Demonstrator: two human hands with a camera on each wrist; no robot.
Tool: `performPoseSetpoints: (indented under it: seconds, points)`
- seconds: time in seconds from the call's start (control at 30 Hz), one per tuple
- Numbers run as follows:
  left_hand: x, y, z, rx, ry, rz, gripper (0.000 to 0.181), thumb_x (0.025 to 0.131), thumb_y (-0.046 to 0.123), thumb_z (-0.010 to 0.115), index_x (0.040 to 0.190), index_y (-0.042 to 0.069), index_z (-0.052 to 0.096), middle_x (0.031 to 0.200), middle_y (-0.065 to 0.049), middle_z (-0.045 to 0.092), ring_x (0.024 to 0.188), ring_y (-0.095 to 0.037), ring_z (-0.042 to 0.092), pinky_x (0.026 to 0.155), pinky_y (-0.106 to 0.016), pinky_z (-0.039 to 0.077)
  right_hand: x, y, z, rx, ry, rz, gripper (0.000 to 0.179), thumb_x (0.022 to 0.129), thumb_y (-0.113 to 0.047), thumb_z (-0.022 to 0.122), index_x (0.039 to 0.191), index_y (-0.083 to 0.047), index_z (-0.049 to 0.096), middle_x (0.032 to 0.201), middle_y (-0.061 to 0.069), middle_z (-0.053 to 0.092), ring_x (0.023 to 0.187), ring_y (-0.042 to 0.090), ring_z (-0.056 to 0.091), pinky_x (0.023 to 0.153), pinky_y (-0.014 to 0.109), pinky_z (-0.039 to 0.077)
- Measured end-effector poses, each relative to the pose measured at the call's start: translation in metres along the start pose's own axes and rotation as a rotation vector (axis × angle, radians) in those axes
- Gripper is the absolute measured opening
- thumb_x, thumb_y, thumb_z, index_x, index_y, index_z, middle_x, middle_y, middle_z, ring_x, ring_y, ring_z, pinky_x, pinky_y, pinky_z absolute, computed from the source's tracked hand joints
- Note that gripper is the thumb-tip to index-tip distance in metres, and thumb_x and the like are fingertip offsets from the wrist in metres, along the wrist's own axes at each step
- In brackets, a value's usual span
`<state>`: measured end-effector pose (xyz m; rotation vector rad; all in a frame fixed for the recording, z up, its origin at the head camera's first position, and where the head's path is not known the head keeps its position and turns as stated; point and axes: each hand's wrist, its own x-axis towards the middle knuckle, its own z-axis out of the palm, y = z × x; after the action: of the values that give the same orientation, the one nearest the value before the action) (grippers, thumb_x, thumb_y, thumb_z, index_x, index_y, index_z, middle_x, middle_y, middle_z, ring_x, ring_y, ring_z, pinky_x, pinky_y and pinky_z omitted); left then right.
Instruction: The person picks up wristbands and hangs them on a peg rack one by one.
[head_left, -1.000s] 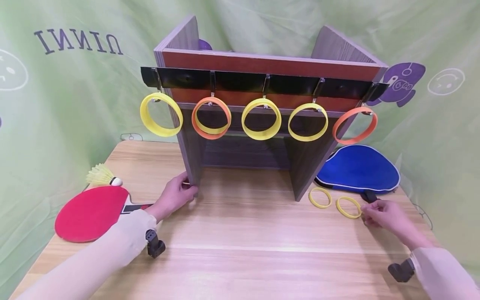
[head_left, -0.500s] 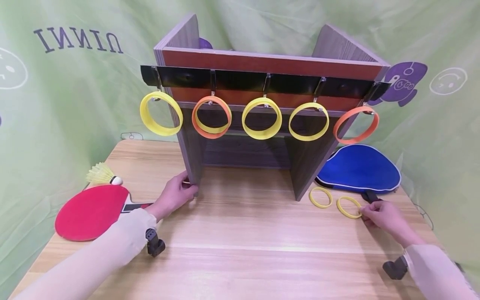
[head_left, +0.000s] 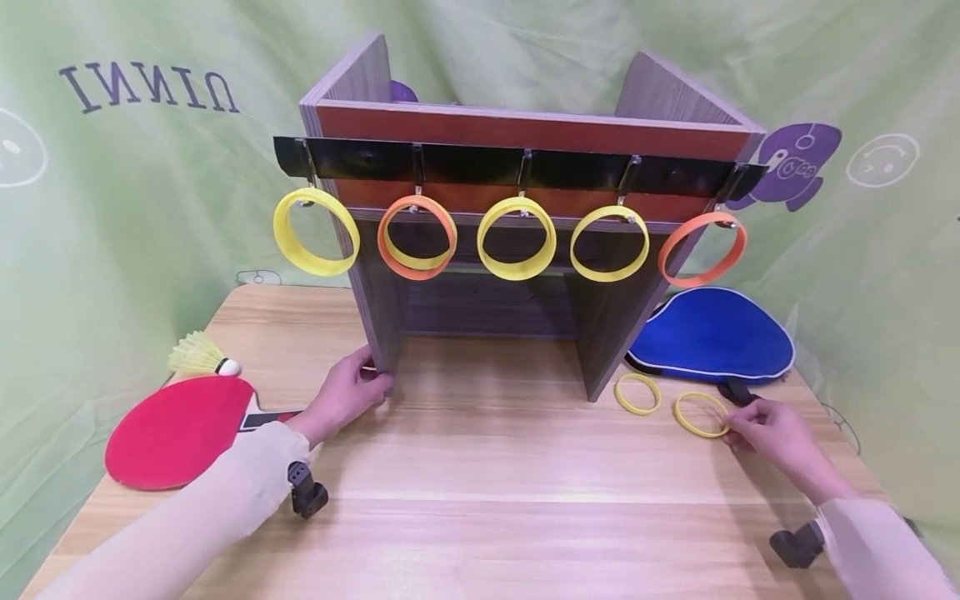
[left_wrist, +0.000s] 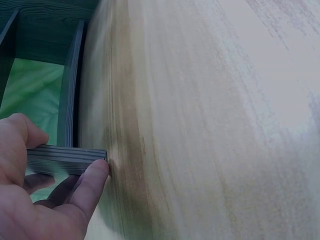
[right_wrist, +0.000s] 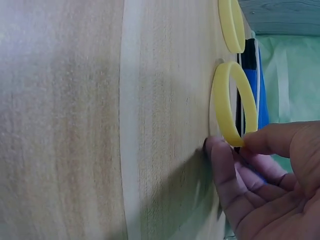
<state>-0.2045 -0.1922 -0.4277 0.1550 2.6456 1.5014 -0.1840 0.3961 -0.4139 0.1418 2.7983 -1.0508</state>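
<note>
A wooden stand [head_left: 543,122] with upright side panels stands at the back of the table. My left hand [head_left: 341,396] grips the front lower edge of its left panel [left_wrist: 67,154], thumb on one face and fingers on the other. On the right, the thumb and fingertips of my right hand [head_left: 776,437] pinch the near rim of a thin yellow ring [right_wrist: 223,107], which lies low over the tabletop. Whether its far side touches the wood, I cannot tell. Beside it a second yellow ring [right_wrist: 230,30] lies flat, untouched.
Several yellow and orange rings hang from hooks on a black strip [head_left: 472,171] across the stand. A red table tennis bat [head_left: 176,433] and a shuttlecock [head_left: 202,357] lie left. A blue case [head_left: 708,333] lies behind the loose rings. Green cloth [head_left: 135,183] surrounds the table.
The pinched yellow ring has shifted slightly right, widening its gap from the other loose ring. My left hand keeps its grip on the panel. The head view has shifted slightly.
</note>
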Motion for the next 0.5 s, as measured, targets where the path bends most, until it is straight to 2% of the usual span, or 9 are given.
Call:
performPoseSetpoints:
  seconds: [0.13,0.3,0.37,0.43,0.5]
  points:
    - [0.0,0.0,0.001,-0.003,-0.006,0.0,0.061,0.096,0.009,0.059,0.153,-0.006,0.043,0.134,-0.032,0.063,0.105,-0.031,0.068,0.079,-0.027,0.059,-0.003,0.003,-0.001,0.088,-0.011,0.002,0.026,0.103,-0.002,0.057,0.109,0.023,0.058,0.083,0.003,0.077,0.069,-0.002,0.068,0.067,0.019,0.06]
    - [-0.001,0.001,0.001,-0.004,-0.007,-0.002,0.06,0.097,0.008,0.059,0.153,-0.007,0.043,0.135,-0.033,0.062,0.107,-0.032,0.068,0.08,-0.027,0.058,-0.004,0.01,-0.002,0.29,-0.045,0.003,0.032,0.104,-0.001,0.056,0.122,0.025,0.051,0.085,-0.015,0.075,0.074,0.001,0.072,0.071,0.021,0.062]
    - [-0.001,0.001,0.0,-0.004,-0.003,0.003,0.06,0.097,0.008,0.06,0.152,-0.007,0.044,0.134,-0.032,0.063,0.106,-0.031,0.068,0.08,-0.026,0.057,-0.004,0.013,-0.002,0.384,-0.066,0.001,0.024,0.103,0.001,0.057,0.12,0.018,0.058,0.086,-0.016,0.075,0.077,0.002,0.073,0.072,0.02,0.062]
    - [-0.001,0.003,0.0,-0.006,-0.002,0.01,0.059,0.096,0.008,0.06,0.152,-0.008,0.045,0.133,-0.032,0.064,0.105,-0.03,0.068,0.08,-0.026,0.056,-0.005,0.015,-0.004,0.466,-0.093,0.003,0.014,0.102,0.002,0.059,0.114,0.007,0.065,0.088,-0.014,0.077,0.079,0.003,0.075,0.074,0.02,0.062]
    - [-0.002,0.003,0.0,-0.003,0.002,0.013,0.059,0.096,0.007,0.06,0.151,-0.007,0.046,0.133,-0.032,0.064,0.106,-0.03,0.068,0.081,-0.026,0.056,-0.006,0.016,-0.006,0.523,-0.117,0.001,0.014,0.102,0.001,0.06,0.108,-0.007,0.068,0.09,-0.011,0.078,0.082,0.005,0.076,0.076,0.019,0.061]
